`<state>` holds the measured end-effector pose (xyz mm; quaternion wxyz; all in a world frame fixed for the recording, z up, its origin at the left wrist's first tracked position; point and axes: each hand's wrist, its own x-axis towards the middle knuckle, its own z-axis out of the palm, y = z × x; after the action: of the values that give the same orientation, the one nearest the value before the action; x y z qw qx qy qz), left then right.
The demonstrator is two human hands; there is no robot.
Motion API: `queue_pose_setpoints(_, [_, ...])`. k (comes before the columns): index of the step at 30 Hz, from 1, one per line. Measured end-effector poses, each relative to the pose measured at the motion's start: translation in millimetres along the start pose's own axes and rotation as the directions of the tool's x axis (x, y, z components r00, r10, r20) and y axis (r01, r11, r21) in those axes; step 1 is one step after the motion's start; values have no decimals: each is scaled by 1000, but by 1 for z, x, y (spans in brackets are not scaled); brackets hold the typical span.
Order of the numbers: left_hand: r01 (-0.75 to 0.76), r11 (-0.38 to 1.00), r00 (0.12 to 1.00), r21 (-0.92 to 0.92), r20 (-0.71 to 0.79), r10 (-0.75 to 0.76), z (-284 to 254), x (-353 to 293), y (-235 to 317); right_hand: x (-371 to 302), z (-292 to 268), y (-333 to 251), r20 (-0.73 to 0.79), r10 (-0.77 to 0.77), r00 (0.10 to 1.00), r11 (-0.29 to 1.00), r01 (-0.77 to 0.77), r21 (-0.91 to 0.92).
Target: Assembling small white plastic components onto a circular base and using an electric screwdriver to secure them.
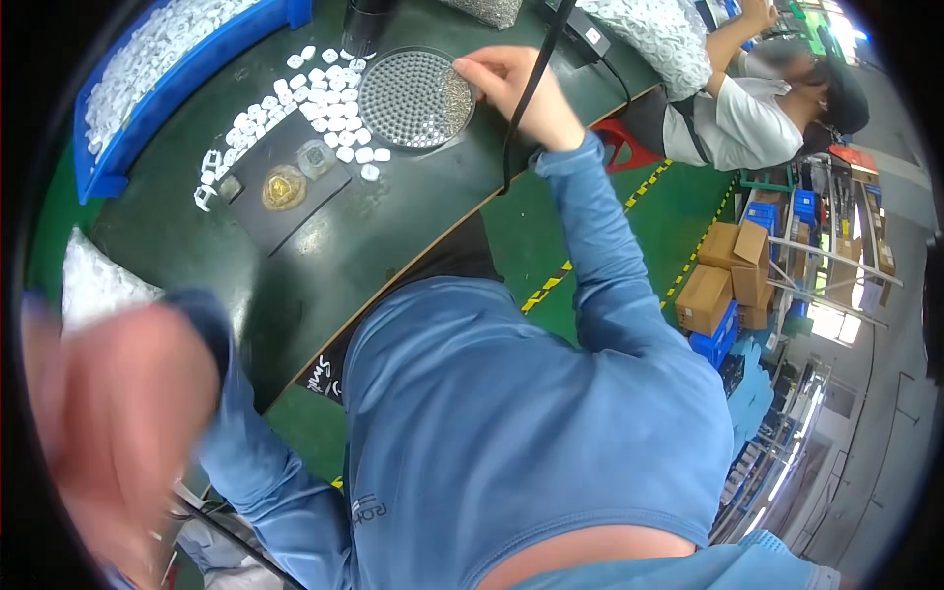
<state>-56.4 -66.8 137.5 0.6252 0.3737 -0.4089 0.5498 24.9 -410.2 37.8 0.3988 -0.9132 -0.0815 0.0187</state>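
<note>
The right hand (503,88), fingers bent, is at the right edge of a round, grey, dimpled tray (398,93) on the dark-green tabletop (388,211); I cannot tell its grip, nor the left hand's (138,413) (badly blurred).

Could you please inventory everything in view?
Worktable: one, dark green, upper left.
Bin: one, blue, upper left.
Round tray: one, grey, upper middle.
Tiny bits: many, silvery, tray's right.
Loose pieces: many, white, beside tray.
Board: one, black, on worktable.
Round piece: one, gold, on board.
Clear piece: one, greyish, on board.
Cylinder: one, black, above tray.
Thick cable: one, black, upper middle.
Bags: several, whitish, around worktable.
Stool: one, red, upper right.
Co-worker: one, white top, upper right.
Boxes: several, brown, right.
Crates: several, blue, right.
Racks: several, pale, right.
Right hand: one, blue sleeve, tray's rim.
Left hand: one, blurred, lower left.
</note>
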Motion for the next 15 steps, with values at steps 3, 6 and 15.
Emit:
queue_pose_setpoints(3, [120, 789, 970, 602, 98, -222, -43, -62, -49, 44, -16, 4, -45, -312, 949, 948, 309, -72])
queue_pose_setpoints(6, [388, 564, 892, 729, -144, -428, -47, -99, -44, 78, 0, -32, 158, -378, 912, 915, 341, 216])
queue_pose_setpoints(15, [575, 507, 739, 643, -141, -659, -51, -119, -44, 127, 41, -32, 339, -604, 721, 795, 517, 317])
